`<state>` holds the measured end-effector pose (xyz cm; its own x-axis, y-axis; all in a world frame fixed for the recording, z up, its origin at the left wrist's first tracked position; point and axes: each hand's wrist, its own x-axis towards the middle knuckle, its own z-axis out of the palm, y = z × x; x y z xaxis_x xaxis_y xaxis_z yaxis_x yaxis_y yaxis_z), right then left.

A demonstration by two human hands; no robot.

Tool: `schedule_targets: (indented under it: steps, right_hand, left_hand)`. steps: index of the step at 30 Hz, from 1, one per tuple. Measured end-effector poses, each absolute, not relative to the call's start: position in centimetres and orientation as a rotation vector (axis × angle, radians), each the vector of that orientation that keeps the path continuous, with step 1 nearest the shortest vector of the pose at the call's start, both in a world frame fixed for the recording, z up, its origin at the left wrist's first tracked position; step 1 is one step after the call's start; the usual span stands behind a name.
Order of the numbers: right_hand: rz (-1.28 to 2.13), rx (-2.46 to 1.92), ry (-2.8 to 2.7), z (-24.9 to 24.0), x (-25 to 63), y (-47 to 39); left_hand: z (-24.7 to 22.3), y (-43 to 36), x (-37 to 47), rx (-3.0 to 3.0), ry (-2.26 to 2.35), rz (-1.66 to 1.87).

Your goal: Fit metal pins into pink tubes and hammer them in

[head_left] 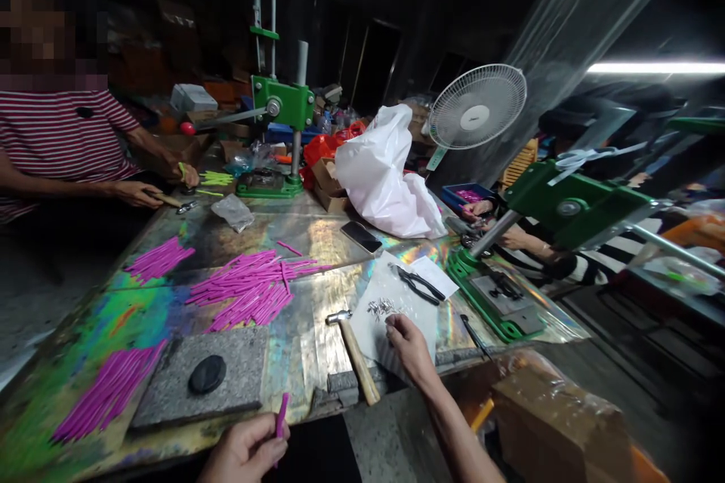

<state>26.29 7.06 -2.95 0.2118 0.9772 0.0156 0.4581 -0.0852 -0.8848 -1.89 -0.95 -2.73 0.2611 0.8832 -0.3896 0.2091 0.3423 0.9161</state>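
My left hand, at the bottom of the view, pinches a short magenta cord that stands up between thumb and fingers. My right hand reaches over a white sheet, its fingertips pinched together beside a small pile of shiny metal pieces; what is between them is too small to make out. A hammer with a wooden handle lies just left of that hand. Black-handled pliers rest beyond the pile. Left of centre, a dark round disc sits on a grey stone slab.
Bundles of magenta cords cover the table's left half. A phone and a white plastic bag stand farther back. Green hand presses flank the table, with a fan behind. One co-worker sits left; another's hands work right.
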Motion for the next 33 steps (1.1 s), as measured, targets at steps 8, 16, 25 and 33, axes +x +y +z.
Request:
schedule_targets:
  steps: [8, 16, 25, 33]
  right_hand:
    - [1.292, -1.339, -1.24, 0.3, 20.9, 3.7]
    - [1.662, -1.067, -1.091, 1.1, 14.6, 0.9]
    - [1.47, -1.22, -1.407, 1.1, 13.0, -0.2]
    - [1.497, -1.245, -1.439, 1.6, 12.7, -0.4]
  left_hand:
    - [-0.7, -0.5, -1.4, 1.139, 1.176, 0.722]
    - [0.6, -0.2, -0.3, 1.103, 1.03, 0.897]
    - [1.2, -0.5, -0.7, 1.142, 1.05, 0.998]
    - [1.5, -0.4, -1.0, 0.952, 1.017, 1.05]
